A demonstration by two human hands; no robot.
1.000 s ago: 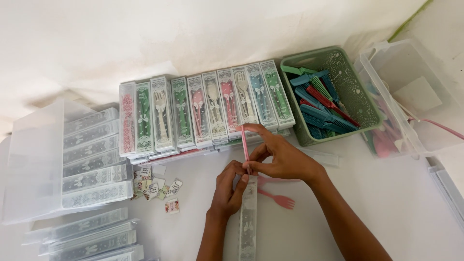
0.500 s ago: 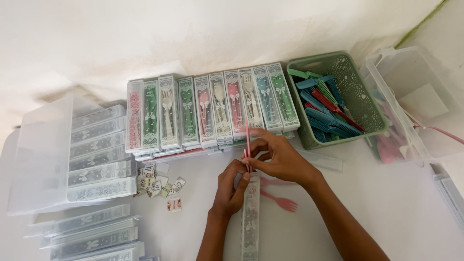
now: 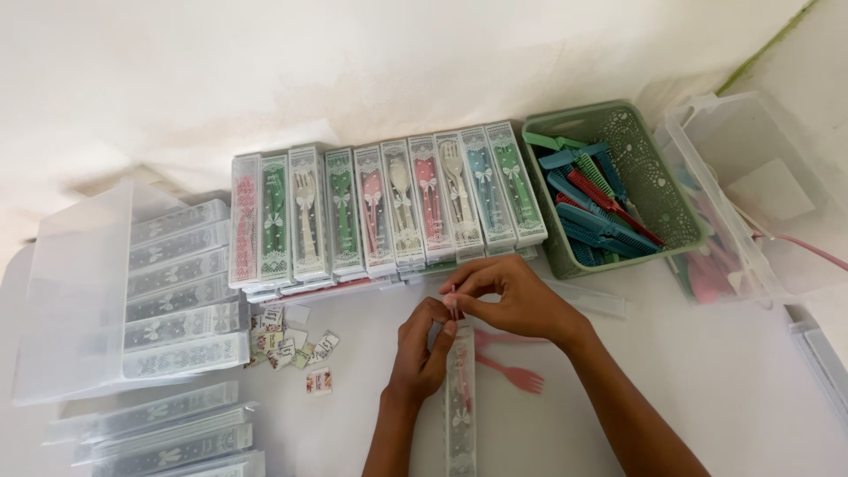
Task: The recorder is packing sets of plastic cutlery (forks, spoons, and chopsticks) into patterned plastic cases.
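White table (image 3: 751,397): packed cutlery boxes (image 3: 389,208), comb basket (image 3: 658,190).

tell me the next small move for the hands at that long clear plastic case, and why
Probably slide the thin pink utensil further down into the long clear plastic case. The right hand pinches its top end at the case's mouth, the left hand steadies the case, and a pink plastic fork waits beside it.

Clear cutlery boxes (image 3: 389,212) row, small colourful labels (image 3: 291,344) below.
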